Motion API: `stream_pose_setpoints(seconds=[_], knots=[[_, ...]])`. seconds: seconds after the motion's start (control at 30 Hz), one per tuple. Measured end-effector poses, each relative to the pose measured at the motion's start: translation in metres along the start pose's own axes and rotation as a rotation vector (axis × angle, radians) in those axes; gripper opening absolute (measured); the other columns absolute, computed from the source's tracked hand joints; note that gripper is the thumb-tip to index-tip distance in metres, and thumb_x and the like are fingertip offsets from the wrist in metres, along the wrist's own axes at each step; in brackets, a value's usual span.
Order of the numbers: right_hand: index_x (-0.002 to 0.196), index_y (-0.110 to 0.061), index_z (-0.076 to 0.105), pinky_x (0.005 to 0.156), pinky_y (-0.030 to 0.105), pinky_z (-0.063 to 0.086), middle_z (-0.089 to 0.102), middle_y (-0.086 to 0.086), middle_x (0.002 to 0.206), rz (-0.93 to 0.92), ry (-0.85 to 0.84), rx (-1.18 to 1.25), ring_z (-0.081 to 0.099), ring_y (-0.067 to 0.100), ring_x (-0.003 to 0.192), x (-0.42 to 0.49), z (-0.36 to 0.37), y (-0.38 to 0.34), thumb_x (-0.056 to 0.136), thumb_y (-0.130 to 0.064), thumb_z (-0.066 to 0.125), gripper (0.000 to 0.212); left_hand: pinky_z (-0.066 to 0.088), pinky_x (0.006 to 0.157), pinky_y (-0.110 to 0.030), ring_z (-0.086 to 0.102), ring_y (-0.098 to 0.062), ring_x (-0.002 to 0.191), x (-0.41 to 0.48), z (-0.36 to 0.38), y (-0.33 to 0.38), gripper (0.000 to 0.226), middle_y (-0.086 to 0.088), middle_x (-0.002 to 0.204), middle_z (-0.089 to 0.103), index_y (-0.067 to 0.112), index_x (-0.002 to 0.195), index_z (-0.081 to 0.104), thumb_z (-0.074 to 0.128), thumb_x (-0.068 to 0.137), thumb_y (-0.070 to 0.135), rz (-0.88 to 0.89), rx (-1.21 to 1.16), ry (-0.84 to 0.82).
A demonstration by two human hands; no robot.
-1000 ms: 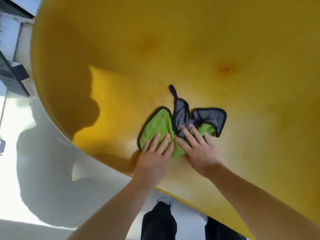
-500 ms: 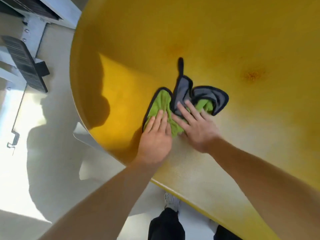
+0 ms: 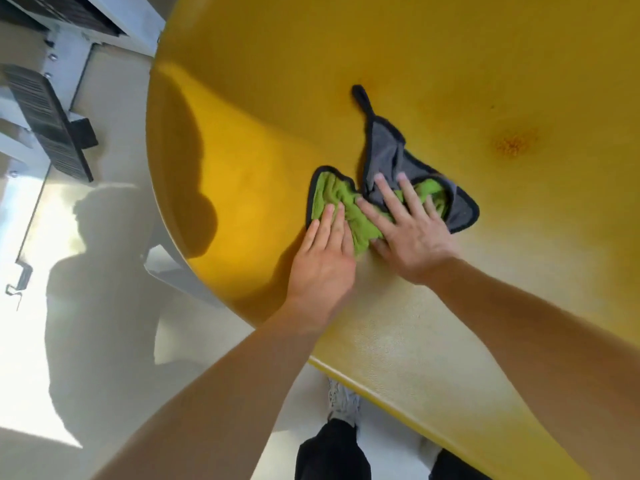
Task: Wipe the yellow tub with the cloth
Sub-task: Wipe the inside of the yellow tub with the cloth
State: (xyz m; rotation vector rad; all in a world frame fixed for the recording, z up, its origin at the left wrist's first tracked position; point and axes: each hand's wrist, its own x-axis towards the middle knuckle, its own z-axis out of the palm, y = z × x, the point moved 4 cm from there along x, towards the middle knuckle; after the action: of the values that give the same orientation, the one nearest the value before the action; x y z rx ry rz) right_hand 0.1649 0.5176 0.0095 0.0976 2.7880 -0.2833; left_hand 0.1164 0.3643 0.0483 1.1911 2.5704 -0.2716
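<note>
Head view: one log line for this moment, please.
left hand flat on cloth | right hand flat on cloth | yellow tub | orange spot unwiped

Yellow tub (image 3: 450,57) cropped top, right

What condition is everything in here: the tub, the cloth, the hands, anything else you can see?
yellow tub: partly sunlit, with an orange-brown spot on it.
cloth: crumpled, green and grey, flat on the tub.
left hand: open, palm down, fingers on the cloth's green part.
right hand: open, fingers spread, pressing on the cloth.
shoe: on the floor, below the tub's edge.
</note>
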Motion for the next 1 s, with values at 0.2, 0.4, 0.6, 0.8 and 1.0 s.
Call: stream_pose_setpoints(seconds=[0.2,0.4,0.6,0.8,1.0], knots=[[0.156,-0.042,0.012,0.119,0.056,0.024,-0.012,-0.004,0.168,-0.031,-0.277,0.18,-0.007,0.029,0.154,-0.109,0.044,-0.051,0.096,-0.026,0.055,0.075,0.045,0.107,-0.045,0.051,-0.028,0.133,-0.093,0.026,0.039,0.048,-0.012,0.138,0.058,0.004,0.121,0.066,0.036,0.086,0.016,0.136,-0.139,-0.238],[0.13,-0.046,0.057,0.086,0.037,0.055,0.068,-0.009,0.112,0.04,-0.611,0.766,0.065,0.013,0.099,-0.094,-0.03,-0.03,0.075,-0.029,0.063,0.057,0.051,0.062,-0.034,0.065,-0.022,0.076,-0.092,-0.024,0.032,0.017,0.001,0.087,0.066,0.02,0.109,0.054,0.048,0.093,0.021,-0.184,-0.615,-0.33],[0.152,-0.029,0.024,0.111,0.059,0.032,0.029,0.01,0.157,0.647,0.026,0.314,0.032,0.04,0.139,-0.067,-0.057,0.05,0.093,-0.05,0.05,0.068,0.048,0.09,-0.038,0.057,-0.027,0.112,-0.028,-0.068,-0.011,0.042,-0.004,0.128,0.061,0.019,0.13,0.056,0.048,0.089,0.023,-0.334,-0.335,0.112],[0.159,-0.03,-0.003,0.121,0.06,0.004,-0.012,0.004,0.168,0.659,0.071,0.626,-0.012,0.034,0.153,-0.054,0.02,-0.015,0.086,-0.08,0.03,0.094,0.033,0.108,-0.045,0.045,-0.027,0.132,-0.001,-0.106,-0.026,0.047,-0.005,0.144,0.05,0.02,0.124,0.061,0.049,0.079,0.015,-0.141,-0.182,0.332],[0.159,-0.03,-0.008,0.12,0.058,0.0,-0.011,0.01,0.167,0.704,0.329,0.829,-0.015,0.036,0.152,0.037,-0.023,-0.076,0.083,-0.082,0.041,0.104,0.018,0.117,-0.05,0.036,-0.033,0.135,0.006,-0.174,-0.101,0.068,-0.011,0.153,0.038,0.015,0.143,0.044,0.06,0.077,0.021,-0.341,-0.043,0.571]])
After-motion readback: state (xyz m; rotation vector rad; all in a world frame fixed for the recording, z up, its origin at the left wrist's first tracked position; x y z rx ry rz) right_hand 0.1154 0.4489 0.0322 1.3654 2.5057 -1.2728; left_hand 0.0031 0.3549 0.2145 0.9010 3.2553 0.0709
